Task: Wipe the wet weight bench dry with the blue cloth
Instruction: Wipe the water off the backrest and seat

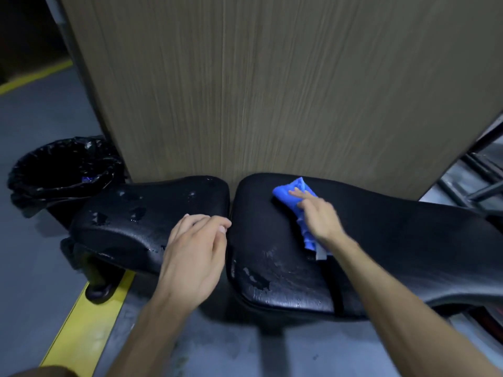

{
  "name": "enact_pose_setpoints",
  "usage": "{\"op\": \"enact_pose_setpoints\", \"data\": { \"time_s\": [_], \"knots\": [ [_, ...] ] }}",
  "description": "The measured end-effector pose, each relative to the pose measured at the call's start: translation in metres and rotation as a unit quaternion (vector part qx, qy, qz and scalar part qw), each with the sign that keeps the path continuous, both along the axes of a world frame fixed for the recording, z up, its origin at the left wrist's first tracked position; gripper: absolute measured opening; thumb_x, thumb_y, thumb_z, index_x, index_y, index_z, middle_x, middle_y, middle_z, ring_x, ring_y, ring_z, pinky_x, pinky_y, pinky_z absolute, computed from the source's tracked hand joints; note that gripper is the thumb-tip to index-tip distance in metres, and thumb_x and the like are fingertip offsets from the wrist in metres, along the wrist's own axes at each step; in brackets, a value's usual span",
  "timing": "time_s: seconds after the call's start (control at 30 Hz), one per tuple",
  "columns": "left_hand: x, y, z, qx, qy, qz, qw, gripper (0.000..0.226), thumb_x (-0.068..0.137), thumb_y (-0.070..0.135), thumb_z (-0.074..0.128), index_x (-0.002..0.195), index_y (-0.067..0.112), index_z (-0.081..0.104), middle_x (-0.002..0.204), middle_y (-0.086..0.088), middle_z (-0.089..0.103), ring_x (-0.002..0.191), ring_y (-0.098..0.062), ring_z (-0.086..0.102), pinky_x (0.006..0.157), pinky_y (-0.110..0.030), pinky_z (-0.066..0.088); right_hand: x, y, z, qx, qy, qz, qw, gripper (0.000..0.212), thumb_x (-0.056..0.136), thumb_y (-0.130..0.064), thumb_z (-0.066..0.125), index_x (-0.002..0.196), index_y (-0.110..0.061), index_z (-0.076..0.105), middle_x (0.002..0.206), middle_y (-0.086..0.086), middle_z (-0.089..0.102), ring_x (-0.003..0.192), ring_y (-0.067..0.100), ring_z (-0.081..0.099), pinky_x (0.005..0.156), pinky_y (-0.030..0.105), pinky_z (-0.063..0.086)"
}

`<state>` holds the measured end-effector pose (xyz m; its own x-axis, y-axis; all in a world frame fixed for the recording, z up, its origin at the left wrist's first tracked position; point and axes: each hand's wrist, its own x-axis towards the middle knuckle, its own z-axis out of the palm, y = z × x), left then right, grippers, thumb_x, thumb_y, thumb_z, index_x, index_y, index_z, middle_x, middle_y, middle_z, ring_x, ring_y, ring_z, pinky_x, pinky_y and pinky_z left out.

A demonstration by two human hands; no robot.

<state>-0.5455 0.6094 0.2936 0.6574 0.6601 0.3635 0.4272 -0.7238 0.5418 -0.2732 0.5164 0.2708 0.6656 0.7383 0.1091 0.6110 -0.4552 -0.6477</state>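
Note:
The black weight bench has two pads: a seat pad point(130, 221) on the left and a long back pad point(394, 240) on the right. Water drops and wet patches lie on the seat pad and on the near end of the back pad. My right hand point(321, 216) presses the crumpled blue cloth point(291, 194) flat onto the back pad near its far edge, fingers straight. My left hand point(193, 254) rests with relaxed fingers on the right end of the seat pad, beside the gap between the pads.
A tall wood-grain panel point(272, 91) stands right behind the bench. A bin lined with a black bag point(62, 170) sits at the left. Yellow floor tape point(81, 322) runs under the seat end. Metal frame bars point(479, 186) show at the right.

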Motion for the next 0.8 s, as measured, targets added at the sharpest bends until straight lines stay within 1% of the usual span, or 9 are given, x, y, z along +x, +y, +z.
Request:
{"op": "enact_pose_setpoints", "data": {
  "time_s": [0.1,0.2,0.3,0.37,0.43,0.47,0.53,0.67,0.8],
  "knots": [
    [-0.003,-0.007,-0.003,0.009,0.019,-0.008,1.000,0.035,0.097,0.030,0.034,0.106,0.026,0.067,0.098,0.013,0.066,0.106,-0.014,0.053,0.108,-0.040,0.037,-0.062,-0.003,-0.014,-0.008,-0.021,0.132,0.991,0.053,0.093,-0.021,0.034,0.139,-0.016,0.059,0.152,0.003,0.047,0.146,0.016,0.034,0.113,0.010,0.012],
    [-0.007,-0.015,-0.006,0.027,0.038,-0.013,0.999,0.038,0.096,0.031,0.032,0.101,0.025,0.069,0.094,0.013,0.068,0.102,-0.017,0.056,0.097,-0.038,0.043,-0.079,-0.039,-0.015,0.000,-0.013,0.263,0.965,0.048,0.092,-0.011,0.042,0.135,-0.020,0.063,0.148,-0.010,0.050,0.144,0.001,0.033,0.119,0.016,0.016],
    [-0.016,-0.022,-0.009,0.037,0.053,-0.017,0.998,0.041,0.095,0.034,0.030,0.103,0.027,0.069,0.096,0.017,0.069,0.104,-0.013,0.054,0.091,-0.031,0.040,-0.031,-0.096,-0.009,0.029,0.033,0.152,0.987,0.046,0.090,-0.015,0.043,0.125,-0.031,0.068,0.139,-0.015,0.060,0.137,0.000,0.045,0.120,0.032,0.028],
    [-0.023,-0.025,-0.011,0.034,0.064,-0.019,0.997,0.037,0.095,0.030,0.033,0.104,0.026,0.069,0.096,0.019,0.070,0.105,-0.012,0.053,0.088,-0.032,0.041,-0.005,-0.133,-0.005,0.028,0.034,0.001,0.999,0.044,0.093,-0.020,0.042,0.126,-0.040,0.063,0.142,-0.016,0.057,0.140,0.004,0.043,0.118,0.029,0.029],
    [-0.032,-0.030,-0.013,0.035,0.075,-0.019,0.996,0.035,0.093,0.027,0.036,0.104,0.025,0.069,0.095,0.018,0.070,0.104,-0.013,0.053,0.087,-0.033,0.045,-0.006,-0.149,-0.009,-0.001,-0.015,-0.117,0.993,0.048,0.096,-0.027,0.034,0.137,-0.032,0.059,0.150,-0.008,0.050,0.145,0.011,0.037,0.114,0.026,0.028],
    [-0.036,-0.032,-0.015,0.036,0.079,-0.015,0.996,0.034,0.093,0.026,0.037,0.104,0.025,0.070,0.095,0.018,0.070,0.103,-0.013,0.053,0.086,-0.033,0.046,-0.021,-0.143,-0.013,-0.017,-0.052,-0.129,0.990,0.056,0.095,-0.034,0.026,0.140,-0.023,0.057,0.153,0.000,0.047,0.146,0.017,0.036,0.116,0.030,0.026],
    [-0.043,-0.038,-0.016,0.032,0.086,-0.009,0.996,0.035,0.092,0.025,0.037,0.103,0.025,0.070,0.094,0.019,0.070,0.102,-0.012,0.053,0.086,-0.032,0.046,-0.069,-0.119,-0.024,-0.028,-0.104,-0.074,0.991,0.071,0.089,-0.041,0.017,0.142,-0.012,0.055,0.154,0.010,0.045,0.146,0.028,0.036,0.120,0.039,0.023],
    [-0.044,-0.052,-0.015,0.020,0.114,-0.023,0.993,0.037,0.089,0.028,0.035,0.101,0.026,0.070,0.093,0.015,0.071,0.102,-0.016,0.057,0.086,-0.037,0.049,-0.165,-0.085,-0.043,-0.025,-0.179,0.102,0.978,0.061,0.094,-0.038,0.026,0.149,-0.020,0.046,0.158,0.002,0.039,0.150,0.023,0.028,0.121,0.038,0.013],
    [-0.059,-0.065,-0.007,0.039,0.139,-0.023,0.989,0.030,0.091,0.022,0.043,0.104,0.027,0.071,0.096,0.013,0.071,0.105,-0.017,0.058,0.088,-0.036,0.048,-0.130,-0.120,-0.038,-0.005,-0.193,0.110,0.975,0.057,0.097,-0.039,0.031,0.148,-0.022,0.049,0.155,-0.002,0.045,0.146,0.017,0.037,0.120,0.035,0.024]
  ]
}}
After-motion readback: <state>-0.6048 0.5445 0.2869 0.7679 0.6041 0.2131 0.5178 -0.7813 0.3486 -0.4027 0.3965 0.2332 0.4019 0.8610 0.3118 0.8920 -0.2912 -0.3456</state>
